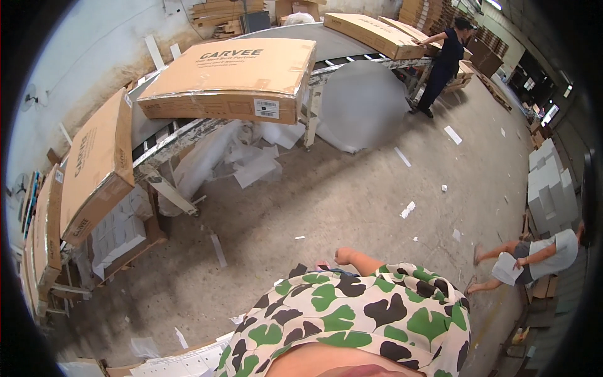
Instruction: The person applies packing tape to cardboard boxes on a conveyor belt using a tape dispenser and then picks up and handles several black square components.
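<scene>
My right hand [343, 256] is in front of my body, its forearm coming out of the leaf-patterned sleeve. The fingers look curled into a loose fist, with nothing visible in them, and the hand touches nothing. My left hand is out of the picture. Beyond the floor in front of me, a large flat brown carton [229, 72] rests on a curved roller conveyor [188, 133]. Another brown carton [99, 166] stands on the conveyor at the left, with more cartons [47, 229] behind it.
Plastic film and white sheets [257, 166] lie under the conveyor. A co-worker in dark clothes [445, 66] touches a far carton [374, 34]. At right, another person [553, 256] holds something white. Paper scraps [408, 209] litter the floor. White stacked blocks [549, 182] stand at right.
</scene>
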